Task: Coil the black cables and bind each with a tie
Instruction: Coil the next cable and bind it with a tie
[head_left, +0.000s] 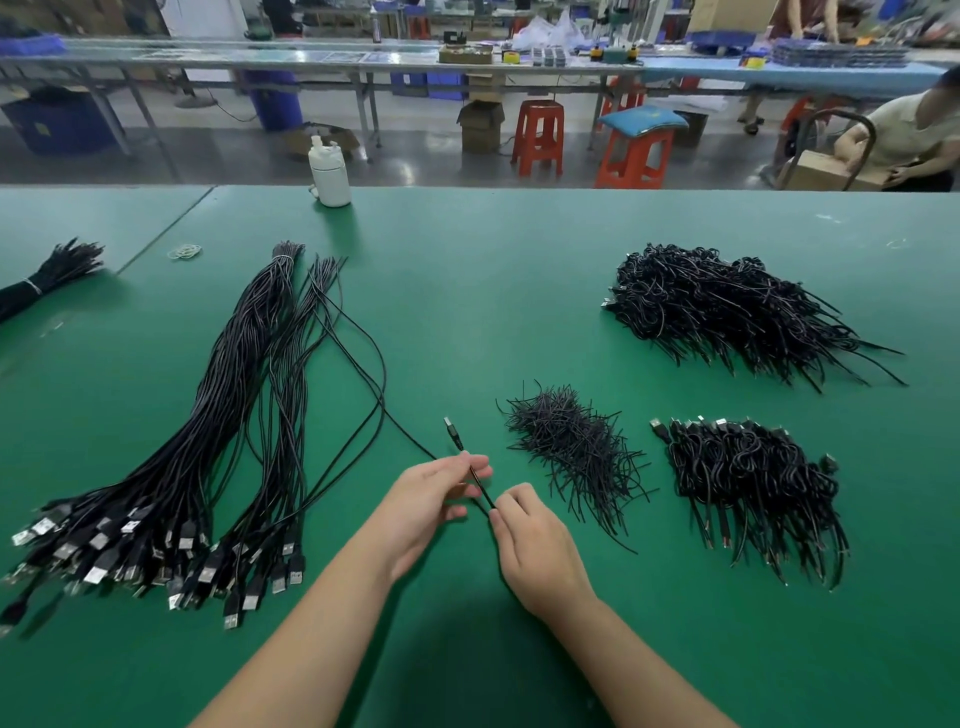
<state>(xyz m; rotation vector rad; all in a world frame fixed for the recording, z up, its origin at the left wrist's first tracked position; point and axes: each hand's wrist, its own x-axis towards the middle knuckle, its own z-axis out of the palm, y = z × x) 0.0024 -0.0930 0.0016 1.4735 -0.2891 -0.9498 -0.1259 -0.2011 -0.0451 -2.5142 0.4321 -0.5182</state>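
between the piles, one cable in hand

bare green table (467, 291) lies ahead of me. my left hand (431, 499) pinches a black cable (480, 486) below its plug; my right hand (530, 545) fingertips clamp it lower down, beside the ties (576, 452).

**A count of the green bench**

Two bare hands, left (431, 499) and right (530, 545), share one thin black cable (480, 486). Two heaps of coiled black cables: the big far heap (727, 312) and the smaller near heap (753, 488). One mound of short black wire ties (571, 447). One long spread of uncoiled black USB cables (218, 441), too many to count. One white plastic bottle (330, 174). Two red plastic stools (537, 135).
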